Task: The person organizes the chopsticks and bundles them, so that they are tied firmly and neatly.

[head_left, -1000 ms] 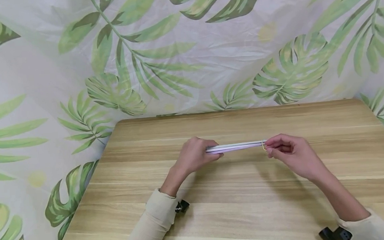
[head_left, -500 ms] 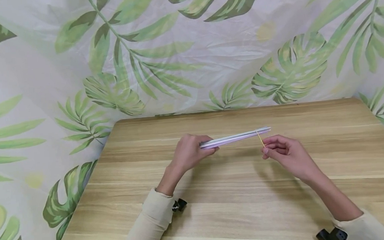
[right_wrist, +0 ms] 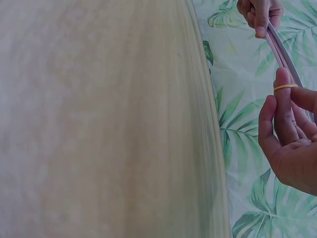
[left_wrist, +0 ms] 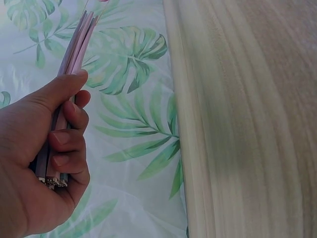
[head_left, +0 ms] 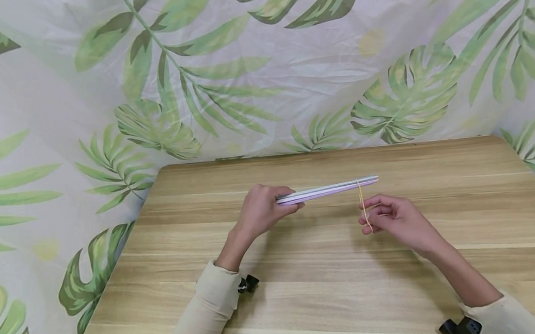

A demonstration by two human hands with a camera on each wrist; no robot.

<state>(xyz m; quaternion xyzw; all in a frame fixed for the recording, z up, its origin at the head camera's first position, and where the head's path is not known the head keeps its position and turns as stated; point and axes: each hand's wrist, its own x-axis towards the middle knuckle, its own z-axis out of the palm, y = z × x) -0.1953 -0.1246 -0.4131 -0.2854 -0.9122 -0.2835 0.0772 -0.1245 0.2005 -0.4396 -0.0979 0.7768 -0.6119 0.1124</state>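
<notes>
My left hand point(head_left: 263, 211) grips a bundle of chopsticks point(head_left: 327, 190), thin and pastel grey, white and lilac, above the table. In the left wrist view, the fingers wrap round the bundle point(left_wrist: 77, 54) and its thick ends show below the palm. The slim ends point right. A yellow rubber band point(head_left: 362, 202) loops round the bundle near those ends and stretches down to my right hand point(head_left: 399, 225). The right hand's curled fingers hold the lower part of the band; in the right wrist view the band point(right_wrist: 284, 87) crosses a fingertip.
The wooden table point(head_left: 304, 299) lies beneath both hands, its back edge against a leaf-print cloth point(head_left: 245, 111). A small black camera point(head_left: 249, 283) sits at the left cuff and another camera point(head_left: 460, 328) at the right cuff.
The bundle's right end has risen, apart from my right hand. The right hand has moved slightly down and left, drawing the rubber band into a longer loop.
</notes>
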